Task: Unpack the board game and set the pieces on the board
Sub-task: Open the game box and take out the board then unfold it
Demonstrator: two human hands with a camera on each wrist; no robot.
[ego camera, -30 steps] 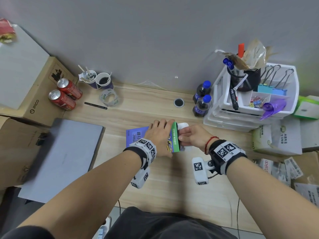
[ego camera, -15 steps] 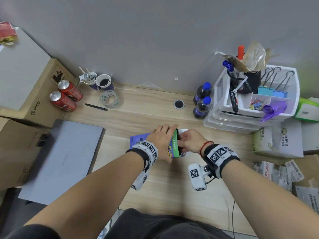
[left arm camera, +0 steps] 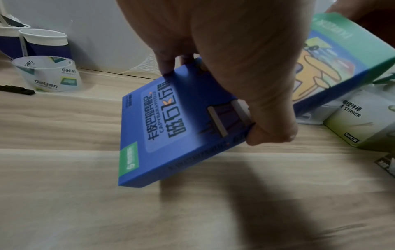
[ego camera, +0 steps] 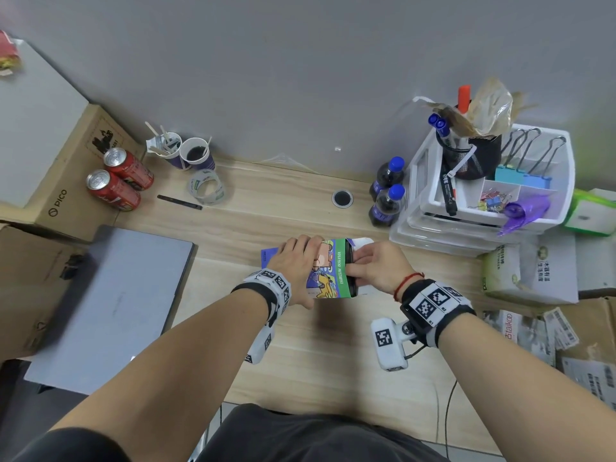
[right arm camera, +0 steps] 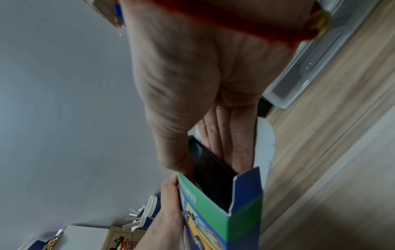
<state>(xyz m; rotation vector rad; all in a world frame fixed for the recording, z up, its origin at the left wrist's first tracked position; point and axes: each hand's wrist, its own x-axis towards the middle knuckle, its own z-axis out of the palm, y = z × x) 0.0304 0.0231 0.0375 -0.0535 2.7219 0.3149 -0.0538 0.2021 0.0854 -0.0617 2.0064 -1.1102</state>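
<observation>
The board game box [ego camera: 325, 270] is flat, blue with a green end and a cartoon print, and is held tilted above the wooden desk [ego camera: 300, 345]. My left hand [ego camera: 296, 265] grips the box [left arm camera: 171, 121] from above, fingers over its far edge and thumb on the near edge. The box's right end is open, with a white flap [ego camera: 361, 242] sticking out. My right hand [ego camera: 373, 270] pinches a black flat insert [right arm camera: 210, 170] at the open mouth of the box [right arm camera: 235, 219], thumb on one side and fingers [right arm camera: 226, 138] on the other. What the insert holds is hidden.
At the desk's left lies a closed grey laptop [ego camera: 110, 305]. Two red cans [ego camera: 116, 181], paper cups [ego camera: 196, 155], a tape roll [ego camera: 206, 188] and a black pen [ego camera: 180, 202] sit at the back left. Two dark bottles [ego camera: 386, 195] and a white organiser [ego camera: 493, 191] stand at the right, with cartons [ego camera: 530, 271] beside.
The box has tipped so its printed face turns up toward me. My right hand's fingers have gone further into the open end and now pinch the black insert.
</observation>
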